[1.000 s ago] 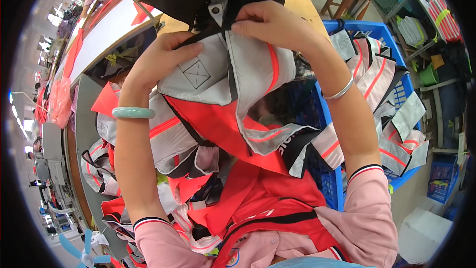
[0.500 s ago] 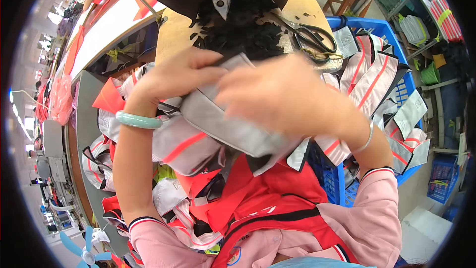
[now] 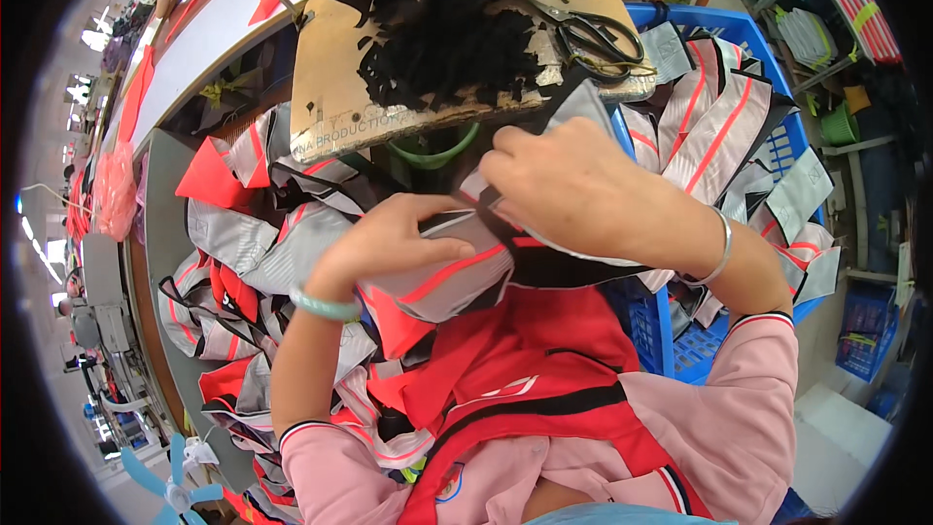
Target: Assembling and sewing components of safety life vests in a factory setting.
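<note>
Scissors [image 3: 568, 29] on board [image 3: 326, 68] beyond the held fabric [image 3: 455, 277], basket [image 3: 653, 326] to the right

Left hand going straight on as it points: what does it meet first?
Beyond the red-striped grey fabric it grips, the left hand would probably meet the right hand; depth is unclear.

upper centre: black scraps [image 3: 437, 53], scissors [image 3: 573, 17] block you | right: blue basket [image 3: 664, 331] bounds you | centre: gap between your left hand [image 3: 394, 245] and board [image 3: 326, 78]
</note>
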Motion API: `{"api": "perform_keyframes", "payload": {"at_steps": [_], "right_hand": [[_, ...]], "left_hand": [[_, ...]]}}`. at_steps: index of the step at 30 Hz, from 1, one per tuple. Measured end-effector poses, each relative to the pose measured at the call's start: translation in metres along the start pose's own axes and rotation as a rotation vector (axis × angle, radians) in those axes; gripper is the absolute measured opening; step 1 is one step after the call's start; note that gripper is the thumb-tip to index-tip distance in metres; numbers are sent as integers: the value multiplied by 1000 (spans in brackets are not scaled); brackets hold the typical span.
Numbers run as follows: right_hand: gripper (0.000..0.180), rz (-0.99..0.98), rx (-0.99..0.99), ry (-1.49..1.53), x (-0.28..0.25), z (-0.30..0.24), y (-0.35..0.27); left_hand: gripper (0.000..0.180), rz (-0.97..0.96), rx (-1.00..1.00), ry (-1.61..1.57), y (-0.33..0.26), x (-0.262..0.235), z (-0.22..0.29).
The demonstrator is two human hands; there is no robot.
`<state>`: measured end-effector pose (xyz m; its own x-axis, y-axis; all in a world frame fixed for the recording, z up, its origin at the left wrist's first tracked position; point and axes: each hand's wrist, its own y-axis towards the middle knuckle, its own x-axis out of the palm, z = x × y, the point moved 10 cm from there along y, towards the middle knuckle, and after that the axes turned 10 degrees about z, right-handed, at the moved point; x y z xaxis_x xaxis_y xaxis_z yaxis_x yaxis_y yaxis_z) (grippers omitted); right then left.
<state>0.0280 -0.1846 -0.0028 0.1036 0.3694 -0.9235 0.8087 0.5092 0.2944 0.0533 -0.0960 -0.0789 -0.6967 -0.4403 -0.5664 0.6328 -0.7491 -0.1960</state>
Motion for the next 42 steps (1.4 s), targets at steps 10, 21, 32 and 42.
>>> {"api": "perform_keyframes", "payload": {"at_steps": [10,21,32,42], "right_hand": [[11,272,104,249,-61,21,-3],[12,208,20,51,-46,-1,-12],[12,264,0,182,-82,-13,-33],[20,355,349,476,-63,60,19]], "left_hand": [[39,2,116,188,-22,-46,73],[83,-216,55,-820,15,89,7],[41,-44,62,-812,-9,71,27],[31,515,164,305,-1,-119,68]]}}
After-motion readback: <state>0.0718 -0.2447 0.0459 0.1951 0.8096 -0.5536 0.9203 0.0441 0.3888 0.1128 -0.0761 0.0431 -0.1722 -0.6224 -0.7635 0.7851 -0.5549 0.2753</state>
